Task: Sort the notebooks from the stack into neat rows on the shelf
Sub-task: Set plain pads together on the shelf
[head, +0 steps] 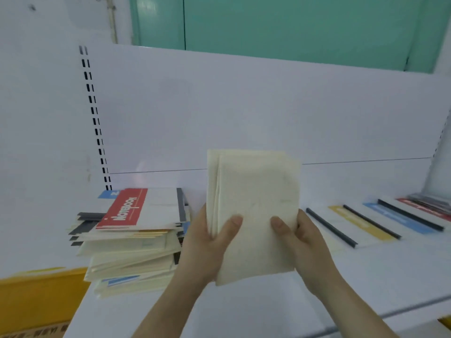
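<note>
Several cream notebooks [253, 211] are held upright as a small bundle above the white shelf [268, 301], plain covers facing the camera, their edges slightly fanned at the top left corner. Both hands grip this bundle near its lower half. The left hand [210, 242] clamps the bundle's left edge, thumb pressed flat on the front cover and the other fingers hidden behind. The right hand [302, 240] closes on the bundle's right edge the same way, thumb on the front and the remaining fingers out of sight at the back.

Left of the bundle, the stack [131, 242] of notebooks rests on the shelf, loosely piled with edges sticking out at different angles. A red-banded notebook [144, 207] printed with white lettering lies on top of that stack. Right of the bundle, a row of notebooks [380, 220] lies flat and overlapping on the shelf, showing dark spines with yellow, blue and red bands. Behind the bundle rises the white back panel [244, 106], with a slotted upright [94, 118] at its left side. Below and left of the stack, a yellow box [36, 296] sits beside the shelf edge.
</note>
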`<state>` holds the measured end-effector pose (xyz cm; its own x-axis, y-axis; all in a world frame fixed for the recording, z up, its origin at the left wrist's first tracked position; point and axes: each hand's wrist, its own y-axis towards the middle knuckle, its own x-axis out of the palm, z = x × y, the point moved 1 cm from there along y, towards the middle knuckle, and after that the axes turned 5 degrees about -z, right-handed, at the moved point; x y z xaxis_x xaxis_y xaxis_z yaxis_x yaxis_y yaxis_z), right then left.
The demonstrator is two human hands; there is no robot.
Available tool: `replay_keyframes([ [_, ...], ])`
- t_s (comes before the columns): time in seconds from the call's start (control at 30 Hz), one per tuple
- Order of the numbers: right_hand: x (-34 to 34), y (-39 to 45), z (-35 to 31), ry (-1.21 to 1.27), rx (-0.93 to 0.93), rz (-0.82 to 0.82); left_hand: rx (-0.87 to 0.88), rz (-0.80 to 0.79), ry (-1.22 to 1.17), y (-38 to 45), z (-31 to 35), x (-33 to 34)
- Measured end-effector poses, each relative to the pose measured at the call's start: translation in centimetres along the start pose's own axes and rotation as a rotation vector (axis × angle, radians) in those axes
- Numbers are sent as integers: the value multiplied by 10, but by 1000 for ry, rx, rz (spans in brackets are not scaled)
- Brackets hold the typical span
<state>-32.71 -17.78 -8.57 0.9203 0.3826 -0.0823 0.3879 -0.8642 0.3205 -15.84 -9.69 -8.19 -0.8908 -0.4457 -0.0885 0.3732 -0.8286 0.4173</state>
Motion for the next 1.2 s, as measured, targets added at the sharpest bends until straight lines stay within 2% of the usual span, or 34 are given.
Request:
replay_keyframes([
  [0.17, -31, -3, 35, -38, -62, 31, -108, -43, 109, -1, -33, 36],
  [0.37, -51, -4, 72, -53, -35, -90, -161, 161, 111, -13, -56, 72],
  [0.67, -61, 12, 73, -26, -43, -223, -191, 235, 190, -18, -57, 77],
  [0.87, -59, 9, 84, -69, 31, -302, -218, 139, 260, -21, -59, 74],
  [1.0, -66, 8, 85, -304, 22, -341, -281, 5, 468, -22, -56, 67],
  [1.1, -74, 8, 81, -447, -12, -302, -249, -8, 615, -14, -49, 68],
  [1.2, -88, 10, 65, -509, -55, -205, -236, -32, 607, 1, -41, 81],
])
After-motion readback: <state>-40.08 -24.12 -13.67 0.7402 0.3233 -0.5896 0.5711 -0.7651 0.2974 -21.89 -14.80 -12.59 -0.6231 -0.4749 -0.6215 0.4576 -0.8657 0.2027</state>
